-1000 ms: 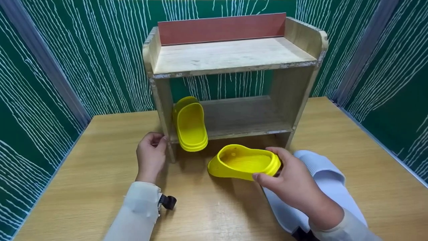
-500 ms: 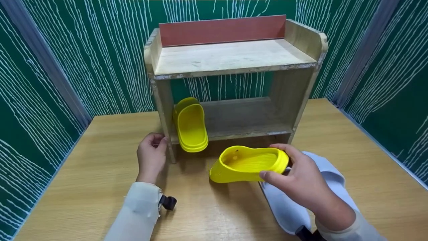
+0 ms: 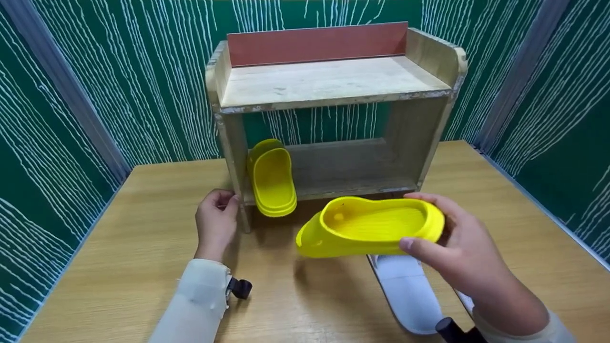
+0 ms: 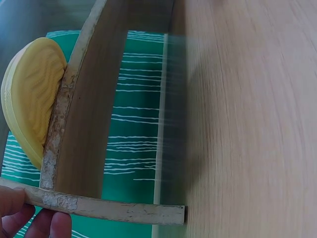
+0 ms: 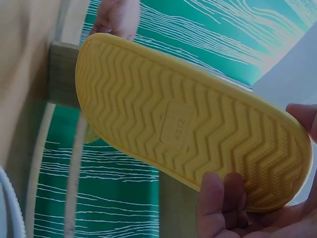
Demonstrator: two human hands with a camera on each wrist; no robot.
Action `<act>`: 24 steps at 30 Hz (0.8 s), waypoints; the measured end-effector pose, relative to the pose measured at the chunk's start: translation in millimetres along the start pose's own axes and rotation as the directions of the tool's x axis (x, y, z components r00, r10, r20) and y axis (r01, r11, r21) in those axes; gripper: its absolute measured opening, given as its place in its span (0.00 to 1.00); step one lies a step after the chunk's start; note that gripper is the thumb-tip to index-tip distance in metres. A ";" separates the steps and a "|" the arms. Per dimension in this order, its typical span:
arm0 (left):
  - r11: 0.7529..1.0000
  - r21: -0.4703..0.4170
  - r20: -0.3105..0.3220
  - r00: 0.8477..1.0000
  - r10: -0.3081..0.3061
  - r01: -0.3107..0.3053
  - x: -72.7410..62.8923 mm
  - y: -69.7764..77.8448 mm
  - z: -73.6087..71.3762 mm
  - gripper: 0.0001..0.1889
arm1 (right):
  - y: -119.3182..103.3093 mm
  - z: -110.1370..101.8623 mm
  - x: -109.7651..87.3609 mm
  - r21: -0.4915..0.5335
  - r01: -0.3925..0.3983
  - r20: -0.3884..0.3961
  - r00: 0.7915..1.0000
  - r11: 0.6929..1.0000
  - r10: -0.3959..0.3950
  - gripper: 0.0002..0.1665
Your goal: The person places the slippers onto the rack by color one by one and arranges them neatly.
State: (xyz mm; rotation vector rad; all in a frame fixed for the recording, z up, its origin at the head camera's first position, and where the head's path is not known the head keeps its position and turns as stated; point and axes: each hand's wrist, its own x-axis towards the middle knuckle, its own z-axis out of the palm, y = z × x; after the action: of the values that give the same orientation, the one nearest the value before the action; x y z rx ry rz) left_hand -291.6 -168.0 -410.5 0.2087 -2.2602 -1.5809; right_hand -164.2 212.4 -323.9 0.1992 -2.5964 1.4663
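Note:
My right hand (image 3: 469,252) grips a yellow clog (image 3: 376,224) by its heel end, thumb on the near side. The clog hangs above the table, toe pointing left; in the right wrist view its zigzag-patterned sole (image 5: 148,104) faces the camera. A matching yellow clog (image 3: 274,181) sits at the left end of the wooden rack's lower shelf, its heel jutting past the front edge. My left hand (image 3: 214,221) pinches the left side panel of the wooden rack (image 3: 333,78); the left wrist view shows thumb and fingers on either side of that panel (image 4: 114,208).
A pale slipper (image 3: 410,290) lies on the wooden table (image 3: 143,247) below the held clog. Part of another pale thing (image 3: 466,301) shows under my right wrist. Green walls with white streaks (image 3: 167,95) stand behind and at both sides.
My right hand has carried the clog to the right and slightly up, away from the rack's lower left. The pale slipper is now partly covered by it. My left hand stays in place.

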 end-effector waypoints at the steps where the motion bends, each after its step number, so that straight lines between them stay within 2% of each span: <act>1: 1.000 -0.003 -0.003 1.000 0.007 -0.007 0.0 -0.1 0.3 0.09 | -0.4 -2.0 -0.7 0.014 0.016 -0.013 1.000 1.000 -0.016 0.47; 7: 1.000 -0.014 -0.006 1.000 0.019 -0.019 0.2 -1.1 0.3 0.08 | -2.1 -8.2 -1.9 0.096 0.111 -0.109 0.989 0.989 -0.101 0.42; 10: 1.000 -0.013 0.003 1.000 0.000 0.000 0.3 -1.5 -0.8 0.08 | -5.3 -8.9 1.4 0.182 0.131 -0.150 0.983 0.974 -0.105 0.40; 15: 1.000 -0.011 0.014 1.000 -0.016 0.016 -0.3 -0.9 -1.7 0.09 | -14.0 -6.2 11.1 0.327 0.153 -0.210 0.974 0.933 -0.086 0.38; 24: 1.000 -0.006 0.001 1.000 0.004 -0.004 0.5 -1.2 -0.6 0.08 | -27.1 10.7 24.4 0.334 0.111 -0.244 0.969 0.936 -0.027 0.42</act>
State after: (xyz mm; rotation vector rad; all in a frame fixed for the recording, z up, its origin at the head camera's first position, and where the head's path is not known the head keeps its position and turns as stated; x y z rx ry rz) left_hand -291.9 -169.1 -411.3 0.2024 -2.2545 -1.5863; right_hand -183.7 188.3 -301.8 0.1436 -2.1120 1.7913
